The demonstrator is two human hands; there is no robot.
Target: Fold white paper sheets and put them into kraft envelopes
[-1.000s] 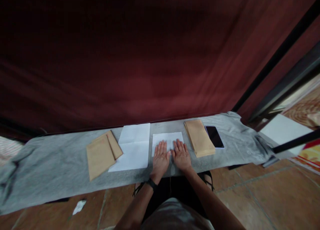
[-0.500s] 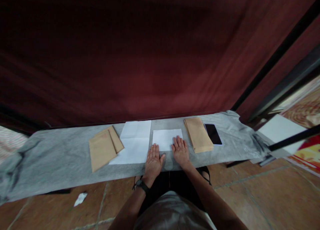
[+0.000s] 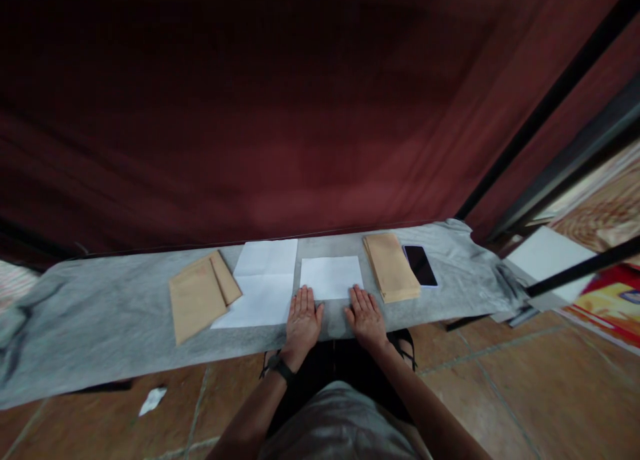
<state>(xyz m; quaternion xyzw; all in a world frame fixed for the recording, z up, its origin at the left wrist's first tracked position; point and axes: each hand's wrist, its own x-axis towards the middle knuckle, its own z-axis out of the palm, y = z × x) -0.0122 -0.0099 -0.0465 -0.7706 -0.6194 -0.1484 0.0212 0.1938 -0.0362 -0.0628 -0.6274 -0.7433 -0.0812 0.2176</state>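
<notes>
A folded white sheet of paper (image 3: 331,277) lies on the grey cloth in front of me. My left hand (image 3: 303,319) rests flat near its lower left corner, fingers stretched out and holding nothing. At the lower right corner lies my right hand (image 3: 366,315), also flat, its fingertips at the paper's edge. Left of the folded sheet is a larger white sheet (image 3: 267,287) with a crease across it; my left fingertips reach its right edge. A stack of brown envelopes (image 3: 393,267) sits to the right of the folded sheet.
Further left, several brown envelopes (image 3: 197,300) overlap the large sheet. A phone (image 3: 421,265) lies beside the right stack. The narrow table's grey cloth (image 3: 115,307) runs along a dark red curtain (image 3: 280,147). A crumpled white scrap (image 3: 153,401) is on the tiled floor.
My right hand has slid back off the folded sheet towards its lower right corner. My left hand stays flat near the lower left corner. The whole view has shifted slightly.
</notes>
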